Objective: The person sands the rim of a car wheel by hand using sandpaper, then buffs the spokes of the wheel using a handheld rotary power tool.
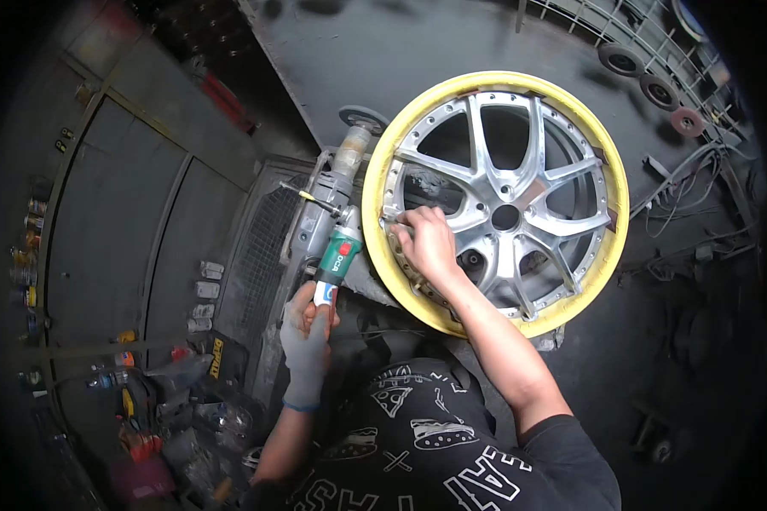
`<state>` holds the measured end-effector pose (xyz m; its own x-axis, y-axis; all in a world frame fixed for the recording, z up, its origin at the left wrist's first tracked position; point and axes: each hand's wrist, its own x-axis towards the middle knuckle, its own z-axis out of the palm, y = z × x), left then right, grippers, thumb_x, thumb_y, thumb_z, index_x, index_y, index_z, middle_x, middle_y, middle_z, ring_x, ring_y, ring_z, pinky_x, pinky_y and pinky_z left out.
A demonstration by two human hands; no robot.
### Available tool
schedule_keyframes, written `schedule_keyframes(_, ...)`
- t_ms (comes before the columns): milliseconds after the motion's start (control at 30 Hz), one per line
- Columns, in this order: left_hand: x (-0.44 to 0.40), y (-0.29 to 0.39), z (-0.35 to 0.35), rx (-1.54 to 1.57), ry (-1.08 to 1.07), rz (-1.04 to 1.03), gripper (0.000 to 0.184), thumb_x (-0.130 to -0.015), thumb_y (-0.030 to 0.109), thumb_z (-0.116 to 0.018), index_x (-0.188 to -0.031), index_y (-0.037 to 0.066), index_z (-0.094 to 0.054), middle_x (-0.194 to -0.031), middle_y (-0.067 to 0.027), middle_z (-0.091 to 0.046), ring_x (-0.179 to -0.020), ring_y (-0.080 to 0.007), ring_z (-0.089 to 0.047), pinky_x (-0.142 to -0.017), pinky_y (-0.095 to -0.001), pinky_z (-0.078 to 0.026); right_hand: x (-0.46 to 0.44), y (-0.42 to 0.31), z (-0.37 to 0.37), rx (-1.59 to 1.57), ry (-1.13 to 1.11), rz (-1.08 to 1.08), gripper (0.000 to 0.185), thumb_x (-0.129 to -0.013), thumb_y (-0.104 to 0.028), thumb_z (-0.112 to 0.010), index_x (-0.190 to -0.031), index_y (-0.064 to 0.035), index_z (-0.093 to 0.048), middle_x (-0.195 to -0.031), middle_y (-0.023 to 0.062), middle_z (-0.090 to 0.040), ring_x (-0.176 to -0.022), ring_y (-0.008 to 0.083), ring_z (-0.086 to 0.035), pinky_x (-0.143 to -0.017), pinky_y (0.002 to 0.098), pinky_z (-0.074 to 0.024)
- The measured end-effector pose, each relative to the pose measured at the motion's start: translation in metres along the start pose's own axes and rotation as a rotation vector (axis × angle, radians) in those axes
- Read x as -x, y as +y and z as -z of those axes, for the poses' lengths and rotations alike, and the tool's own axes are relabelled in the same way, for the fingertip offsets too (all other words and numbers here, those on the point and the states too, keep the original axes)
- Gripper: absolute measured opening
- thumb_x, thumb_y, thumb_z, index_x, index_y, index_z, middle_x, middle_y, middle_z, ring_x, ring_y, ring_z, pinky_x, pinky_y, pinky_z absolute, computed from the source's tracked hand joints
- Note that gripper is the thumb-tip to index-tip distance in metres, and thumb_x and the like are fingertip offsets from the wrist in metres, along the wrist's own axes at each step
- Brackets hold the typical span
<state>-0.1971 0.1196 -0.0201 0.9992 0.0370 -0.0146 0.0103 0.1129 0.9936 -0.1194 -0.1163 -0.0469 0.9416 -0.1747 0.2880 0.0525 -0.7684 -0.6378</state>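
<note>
My left hand (pixel 307 328), in a grey glove, is wrapped around a green-and-black DCA power grinder (pixel 336 258). The grinder's metal head points away from me, and a thin shaft with a yellow part (pixel 311 198) sticks out to its left. A silver multi-spoke alloy wheel (pixel 504 180) lies face up in front of me, its outer lip covered in yellow tape (pixel 609 264). My bare right hand (pixel 426 243) rests at the wheel's left side with fingers bent onto a spoke end by the lip. The fingertips are partly hidden.
Behind the left hand stands a bench grinding machine (pixel 320 200) with a disc at its far end. Grinding discs (pixel 659 91) hang on a wire rack at the upper right. Spray cans (pixel 204 289) and a DeWalt box (pixel 222 358) sit at the left.
</note>
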Motion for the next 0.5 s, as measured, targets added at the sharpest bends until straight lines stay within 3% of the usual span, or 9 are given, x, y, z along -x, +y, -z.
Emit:
schedule_keyframes(100,0.007,0.004,0.007,-0.099,0.006,0.063,0.04,-0.091,0.004,-0.056,-0.13,-0.003,-0.053,-0.096,-0.0067,-0.063,-0.077,-0.0094,-0.056,-0.066,-0.0228,-0.047,-0.025,0.0,-0.014,0.095,0.002,0.141,0.019,-0.077,-0.018,-0.075,-0.086,-0.0024,-0.071,-0.086,0.0147,-0.065,-0.086,0.0342,-0.057,-0.083,0.0434,-0.0474)
schedule_keyframes(200,0.01,-0.001,0.017,-0.059,-0.013,0.154,0.035,-0.092,0.004,-0.055,-0.127,-0.002,-0.056,-0.093,-0.0045,-0.061,-0.076,-0.0083,-0.055,-0.066,-0.0217,-0.046,-0.042,0.005,-0.025,0.109,-0.087,0.071,0.016,-0.073,-0.018,-0.078,-0.075,-0.0037,-0.073,-0.076,0.0136,-0.065,-0.081,0.0339,-0.057,-0.084,0.0432,-0.0465)
schedule_keyframes(267,0.013,-0.011,0.023,-0.053,0.017,0.12,0.034,-0.092,0.002,-0.053,-0.125,-0.002,-0.057,-0.092,-0.0039,-0.059,-0.075,-0.0074,-0.053,-0.064,-0.022,-0.045,-0.049,0.009,-0.029,0.054,-0.129,-0.01,0.015,-0.072,-0.019,-0.078,-0.075,-0.0049,-0.074,-0.077,0.0146,-0.068,-0.078,0.0347,-0.058,-0.084,0.0428,-0.0463)
schedule_keyframes(333,0.015,-0.017,0.026,-0.024,0.071,0.142,0.035,-0.092,0.002,-0.053,-0.127,-0.003,-0.057,-0.092,-0.0042,-0.058,-0.074,-0.0077,-0.053,-0.065,-0.0225,-0.045,-0.057,0.006,-0.019,-0.009,-0.278,-0.166,0.018,-0.074,-0.02,-0.078,-0.08,-0.0041,-0.075,-0.082,0.02,-0.07,-0.088,0.0383,-0.061,-0.09,0.0459,-0.0475)
schedule_keyframes(500,0.006,-0.019,0.035,-0.01,0.13,0.177,0.038,-0.092,0.0,-0.052,-0.13,-0.003,-0.055,-0.095,-0.0059,-0.058,-0.077,-0.0089,-0.054,-0.068,-0.0241,-0.046,-0.061,0.015,-0.025,-0.134,-0.311,-0.19,0.015,-0.077,-0.02,-0.077,-0.081,-0.006,-0.076,-0.079,0.0183,-0.07,-0.085,0.0386,-0.066,-0.103,0.0519,-0.0391)
